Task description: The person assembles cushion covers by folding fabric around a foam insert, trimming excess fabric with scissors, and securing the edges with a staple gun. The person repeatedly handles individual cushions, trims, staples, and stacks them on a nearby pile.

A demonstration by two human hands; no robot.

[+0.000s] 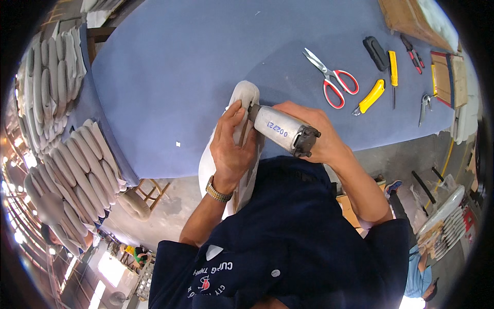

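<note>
A long, narrow padded piece [245, 91] covered in light grey fabric stands against my body at the near table edge. My left hand [229, 149] is closed on it, fingers and thumb pressing the fabric near its upper part. My right hand [320, 129] grips a silver pneumatic staple gun [275, 125] with a black end cap. The gun's dark nose meets the padded piece just beside my left fingers. Its handle and trigger are hidden behind the gun body and my right hand.
On the blue-covered table [170, 82] lie red-handled scissors [329, 77], a yellow utility knife [371, 98], a yellow screwdriver [393, 69], a black case [376, 53] and red-and-black pliers [411, 54]. Stacked grey padded pieces [77, 165] stand at left. A person [419, 273] is at lower right.
</note>
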